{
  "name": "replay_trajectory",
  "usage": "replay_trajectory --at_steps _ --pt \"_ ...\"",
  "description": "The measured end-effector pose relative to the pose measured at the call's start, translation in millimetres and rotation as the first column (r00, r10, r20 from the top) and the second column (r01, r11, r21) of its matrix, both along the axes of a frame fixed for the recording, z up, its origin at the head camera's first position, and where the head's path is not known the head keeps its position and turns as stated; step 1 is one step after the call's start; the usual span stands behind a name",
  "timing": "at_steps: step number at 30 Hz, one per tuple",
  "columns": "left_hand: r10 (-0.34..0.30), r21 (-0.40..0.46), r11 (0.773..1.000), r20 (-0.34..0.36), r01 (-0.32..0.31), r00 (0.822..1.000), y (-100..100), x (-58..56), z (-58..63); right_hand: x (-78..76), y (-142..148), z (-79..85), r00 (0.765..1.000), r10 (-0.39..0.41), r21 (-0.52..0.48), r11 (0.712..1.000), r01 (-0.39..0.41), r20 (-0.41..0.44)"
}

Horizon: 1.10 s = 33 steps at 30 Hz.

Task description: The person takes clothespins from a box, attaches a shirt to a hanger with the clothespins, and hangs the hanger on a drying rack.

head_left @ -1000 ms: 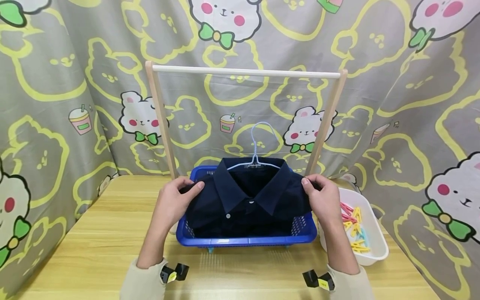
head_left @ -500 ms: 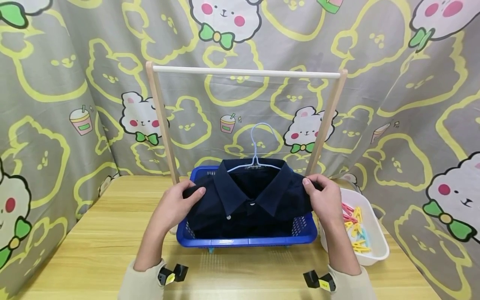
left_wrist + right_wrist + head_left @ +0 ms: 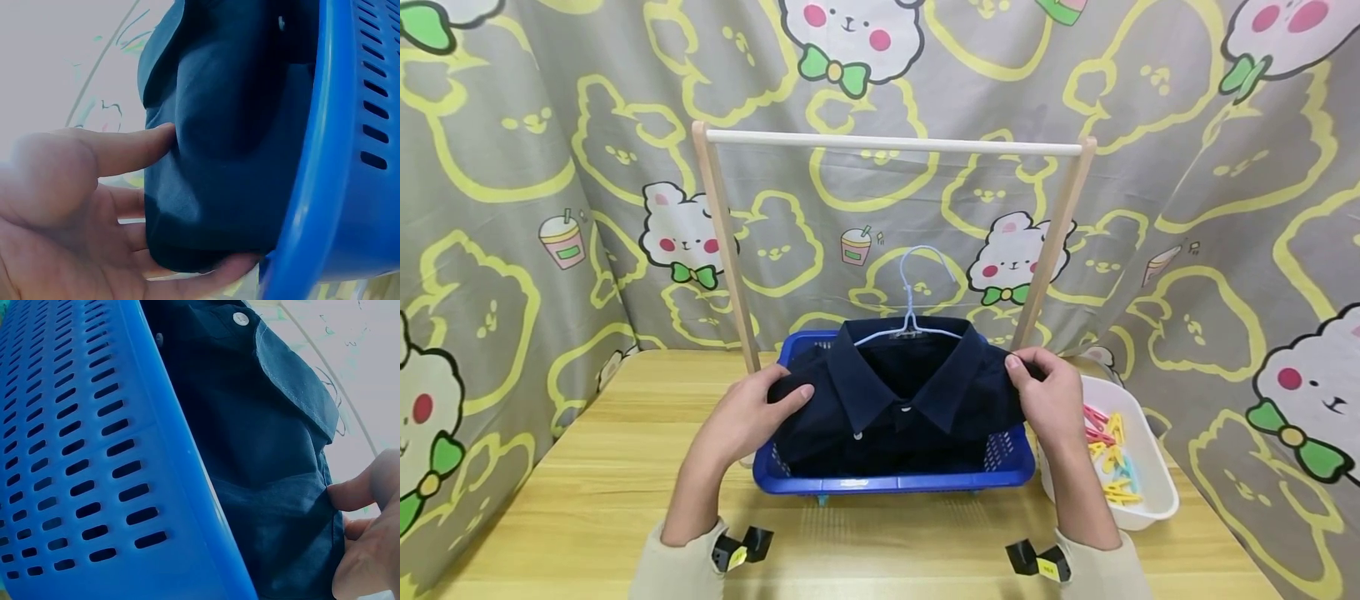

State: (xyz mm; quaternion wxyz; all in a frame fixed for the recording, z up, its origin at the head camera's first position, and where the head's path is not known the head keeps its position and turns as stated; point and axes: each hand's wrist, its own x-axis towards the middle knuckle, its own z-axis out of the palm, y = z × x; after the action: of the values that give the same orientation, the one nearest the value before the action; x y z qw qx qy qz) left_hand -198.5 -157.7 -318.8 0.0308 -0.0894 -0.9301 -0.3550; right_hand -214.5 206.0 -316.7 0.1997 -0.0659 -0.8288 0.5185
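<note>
A dark navy collared shirt [image 3: 895, 425] with white buttons sits in a blue plastic basket [image 3: 895, 483]. A pale blue wire hanger [image 3: 910, 321] is inside its collar, the hook standing up above the neck. My left hand [image 3: 747, 417] holds the shirt's shoulder on the left side, thumb in front and fingers behind, as the left wrist view shows with the shirt fabric [image 3: 219, 181] between them. At the opposite shoulder, my right hand [image 3: 1051, 400] pinches the cloth between thumb and fingers. In the right wrist view the thumb [image 3: 353, 492] presses the shirt's edge.
Behind the basket stands a wooden rack with a white crossbar [image 3: 895, 144]. A white bin [image 3: 1157, 479] of red, yellow and teal clothespins [image 3: 1116, 467] lies beside my right forearm. Everything rests on a wood-grain table [image 3: 595, 467], with a patterned curtain [image 3: 865, 50] around it.
My left hand has shifted slightly, its thumb a little further in over the shirt's shoulder and its wrist moved left. The right hand, basket and shirt are almost unmoved.
</note>
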Motion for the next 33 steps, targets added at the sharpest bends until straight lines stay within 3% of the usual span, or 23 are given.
replay_trajectory --at_steps 6,9,15,33 --pt "0.009 0.029 1.000 -0.019 -0.008 1.000 1 -3.2 -1.4 -1.6 1 -1.5 1.000 -0.004 0.000 1.000 0.004 -0.003" --pt "0.045 0.107 0.993 -0.030 -0.042 0.999 3 -4.7 -1.3 -1.9 2 -2.3 1.000 -0.004 -0.002 1.000 0.004 0.001" --pt "0.120 0.268 0.957 -0.020 -0.111 0.993 7 -6.1 -2.4 -2.2 2 -3.2 1.000 0.015 -0.022 1.000 -0.015 0.008" --pt "0.125 0.188 0.976 -0.081 -0.108 0.989 11 -5.1 -4.1 -2.2 1 -2.3 1.000 0.030 -0.005 1.000 -0.030 0.002"
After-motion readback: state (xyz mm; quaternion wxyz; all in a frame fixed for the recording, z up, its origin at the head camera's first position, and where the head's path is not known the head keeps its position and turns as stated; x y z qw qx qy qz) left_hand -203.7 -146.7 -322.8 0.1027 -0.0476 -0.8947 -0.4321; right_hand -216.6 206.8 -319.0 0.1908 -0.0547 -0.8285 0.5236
